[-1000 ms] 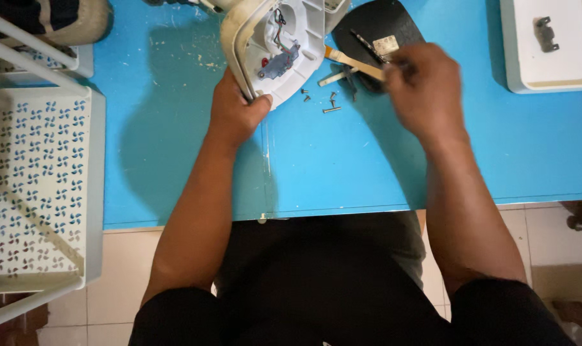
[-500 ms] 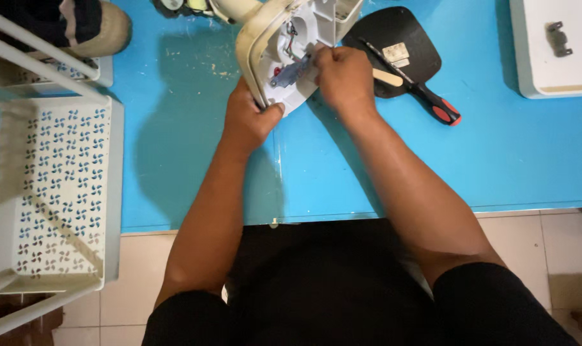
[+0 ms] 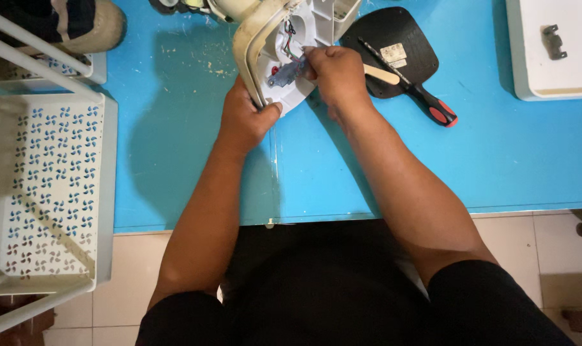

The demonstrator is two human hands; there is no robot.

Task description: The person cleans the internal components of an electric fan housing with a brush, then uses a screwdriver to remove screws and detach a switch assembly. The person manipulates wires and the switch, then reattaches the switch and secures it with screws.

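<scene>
- The opened cream plastic housing (image 3: 284, 48) sits at the far edge of the blue table (image 3: 195, 160). It is tipped up on its side, with its open inside facing right, toward the black paddle-shaped piece (image 3: 400, 45).
- Its long axis runs from near-left to far-right, and the curved rim points toward the person.
- Inside the housing are a small grey part (image 3: 279, 77), thin coloured wires (image 3: 290, 46) and a red spot just left of the grey part.
- Just right of the housing the black paddle-shaped piece lies flat. A screwdriver with a red-and-black handle (image 3: 432, 106) lies across it, its shaft slanting away toward the housing. A pale wooden stick (image 3: 382, 74) also rests on it.
- Well to the right of the housing stands a white tray (image 3: 547, 77) holding a small dark metal bracket (image 3: 553, 41).
- Far left of the housing is a white perforated plastic rack (image 3: 41, 186); pale crumbs dot the table between the two.
- The left hand (image 3: 246, 118) is wrapped around the housing's near rim, thumb on the inner face and fingers hidden behind.
- The right hand (image 3: 336, 74) is curled and reaches into the housing, its fingertips pressed together on the grey part. It covers the housing's right edge, and I cannot tell whether it holds anything more.
</scene>
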